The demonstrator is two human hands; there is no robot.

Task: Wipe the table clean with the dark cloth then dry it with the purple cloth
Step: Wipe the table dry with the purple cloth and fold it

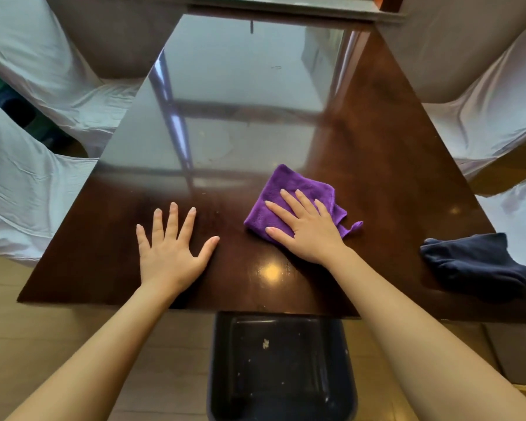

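The glossy dark wooden table [377, 147] fills the middle of the view. A folded purple cloth [289, 185] lies on its near half, and my right hand [307, 229] presses flat on top of it with the fingers spread. My left hand [170, 247] rests palm down on the bare tabletop to the left of the cloth, fingers apart and holding nothing. The dark navy cloth [477, 262] lies crumpled at the table's near right corner, apart from both hands.
Chairs with pale covers stand at the left [43, 86] and at the right [483, 101] of the table. A dark plastic stool seat [283, 369] sits just below the table's near edge, between my forearms. A window ledge runs along the far side.
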